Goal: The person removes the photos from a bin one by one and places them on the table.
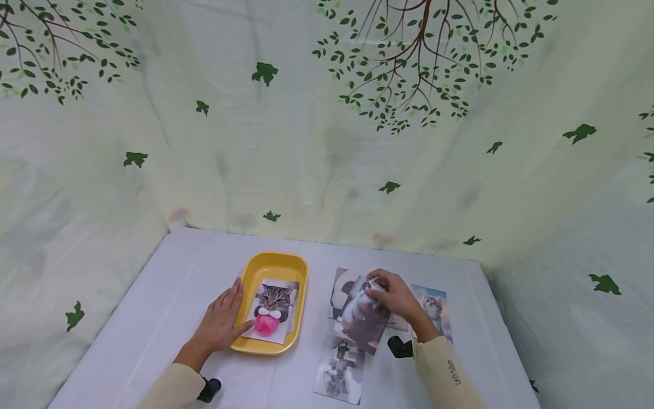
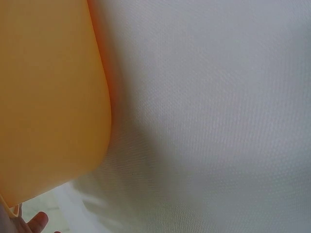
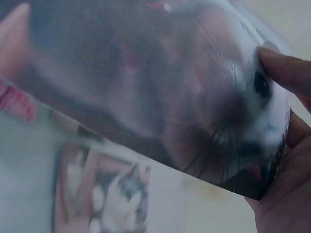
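My left hand lies against the left side of a yellow tray, fingers extended along its rim. In the left wrist view the tray's orange-looking wall fills the left side. Inside the tray are overlapping photo cards, the top one a tabby cat card, with a pink pompom with white parts on it. My right hand pinches the upper edge of an animal photo card, tilted above other cards. Up close, the held card shows whiskers and a dark eye, between thumb and fingers.
Under and around the held card lie a panda-like card and a grey-and-white animal card. A kitten card is partly behind the right forearm. A white cloth covers the table; a leaf-printed curtain stands behind.
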